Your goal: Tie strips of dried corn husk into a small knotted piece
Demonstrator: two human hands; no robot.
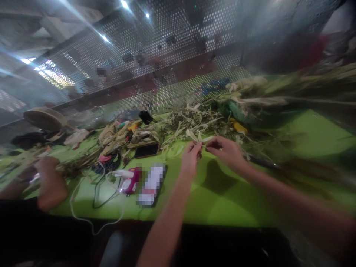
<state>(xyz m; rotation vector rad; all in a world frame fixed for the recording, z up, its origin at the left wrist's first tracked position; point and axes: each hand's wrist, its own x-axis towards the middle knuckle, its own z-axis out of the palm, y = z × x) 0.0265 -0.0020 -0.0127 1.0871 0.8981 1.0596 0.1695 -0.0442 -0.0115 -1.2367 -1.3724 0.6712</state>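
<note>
Just above the green table (pixel 178 207), my left hand (pixel 191 154) pinches the base of a small pale bundle of dried leaf strips (pixel 196 136), which looks like corn husk. My right hand (pixel 225 150) is close beside it, thumb and fingers closed on a pale strip (pixel 208 139) that leads to the same bundle. A heap of loose dried strips (pixel 191 120) lies right behind both hands. Fine detail between the fingertips is blurred.
Left of my arms lie a phone (pixel 152 183), a magenta gadget (pixel 130 181) with a white cable (pixel 72 207), and a dark phone (pixel 147 150). Another person's arm (pixel 51 181) rests at far left. A perforated metal panel (pixel 167 74) stands behind; a yellow object (pixel 238 127) lies right.
</note>
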